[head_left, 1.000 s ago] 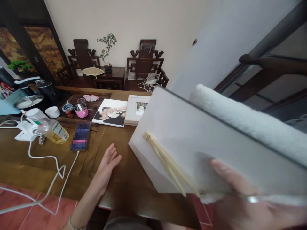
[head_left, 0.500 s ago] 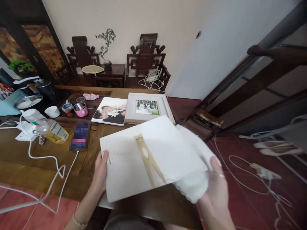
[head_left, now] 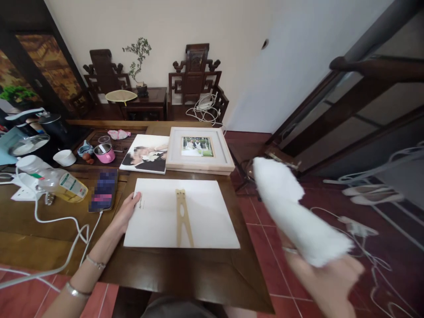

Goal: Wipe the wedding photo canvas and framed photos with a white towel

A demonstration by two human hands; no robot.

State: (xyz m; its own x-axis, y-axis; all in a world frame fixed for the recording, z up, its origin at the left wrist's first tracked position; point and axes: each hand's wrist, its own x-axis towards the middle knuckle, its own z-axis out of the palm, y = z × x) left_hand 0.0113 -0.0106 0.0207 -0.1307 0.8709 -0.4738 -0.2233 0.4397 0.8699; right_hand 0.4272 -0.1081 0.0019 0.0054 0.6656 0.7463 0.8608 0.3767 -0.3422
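Note:
A flat white picture panel [head_left: 208,216] lies on the wooden table before me, with a beige cat-shaped stand piece [head_left: 181,216] on its upper face and small print near its left edge. My left hand [head_left: 128,210] grips that left edge, thumb on top and fingers partly hidden. Off the table's right side, my right hand [head_left: 326,276] holds up a bunched white cloth [head_left: 291,212], slightly blurred by motion. Just beyond the panel are a photo print of people [head_left: 145,153] and a light wooden picture frame [head_left: 200,165] with a couple's photo.
On the left stand an oil-like bottle [head_left: 68,183], a phone [head_left: 104,192] on a white cable, a pink cup [head_left: 104,153], a white cup [head_left: 64,157] and a power strip [head_left: 24,190]. Carved chairs [head_left: 195,75] stand behind; cables [head_left: 357,229] trail over the red floor at right.
The white panel has come down from a tilted, raised position to lie flat on the table. My right hand has moved away from it to the right, carrying the cloth.

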